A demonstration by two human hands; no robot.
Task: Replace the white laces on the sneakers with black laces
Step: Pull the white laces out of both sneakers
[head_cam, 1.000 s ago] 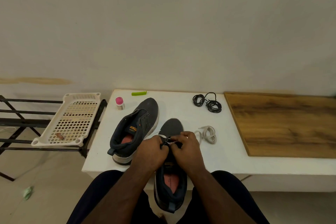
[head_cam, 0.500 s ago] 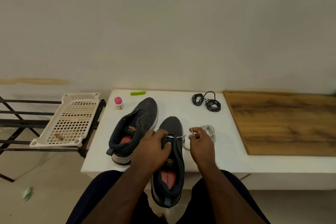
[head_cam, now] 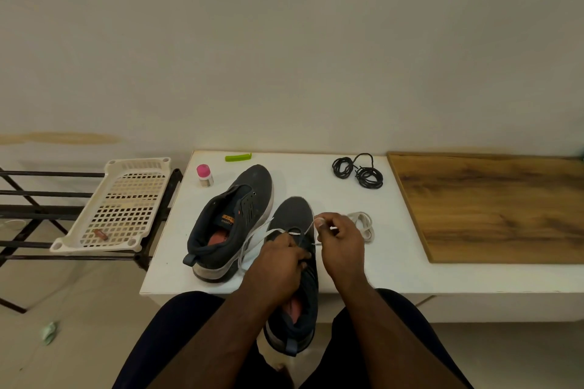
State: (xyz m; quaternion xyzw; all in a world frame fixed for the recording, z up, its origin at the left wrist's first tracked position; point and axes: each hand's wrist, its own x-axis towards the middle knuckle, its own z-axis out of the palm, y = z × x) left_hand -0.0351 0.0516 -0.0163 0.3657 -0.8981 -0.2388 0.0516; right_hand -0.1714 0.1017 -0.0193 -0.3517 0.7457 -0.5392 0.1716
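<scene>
Two dark grey sneakers are in view. The left sneaker (head_cam: 234,221) lies unlaced on the white table (head_cam: 316,180). The near sneaker (head_cam: 294,218) hangs over the table's front edge between my knees. My left hand (head_cam: 278,265) grips its upper by the tongue. My right hand (head_cam: 339,238) pinches a white lace (head_cam: 308,229) that runs from the front eyelets; a second strand (head_cam: 252,240) trails off to the left. A loose white lace (head_cam: 363,226) lies bundled just right of my hand. Two coiled black laces (head_cam: 360,170) sit at the back of the table.
A small pink-capped bottle (head_cam: 204,175) and a green clip (head_cam: 237,157) sit at the table's back left. A wooden board (head_cam: 493,205) covers the right side. A white perforated tray (head_cam: 123,208) rests on a black metal rack (head_cam: 31,208) to the left.
My right hand went out to the right with the white lace, then rose slightly beside the toe. The lace is now drawn out of the lower eyelets, and a strand trails left.
</scene>
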